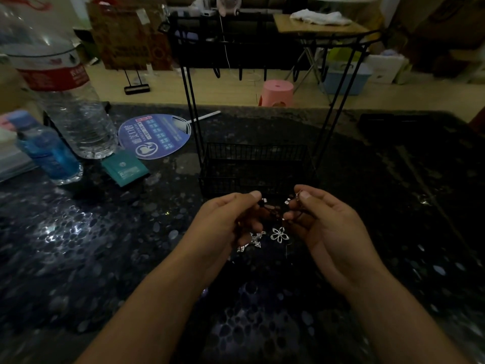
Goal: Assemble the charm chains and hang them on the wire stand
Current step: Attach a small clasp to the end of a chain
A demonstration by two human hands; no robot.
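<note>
A: Nearest to you, your left hand (231, 219) and your right hand (322, 222) are both curled and pinch the ends of one dark charm chain (273, 215) above the table (78, 245).

B: How will it handle?

A: I think it is very light, limp and easy to tangle. The flower charm (279, 234) and the cross charm (256, 239) hang below your fingers. Hold it at the small metal ends, not at the charms.

B: And the room for moving?

A: Just behind your hands stands the wire stand (258, 164). Its hooks are high, so lift straight up between the thin legs. The water bottle (70, 101) at the far left is well apart.
</note>
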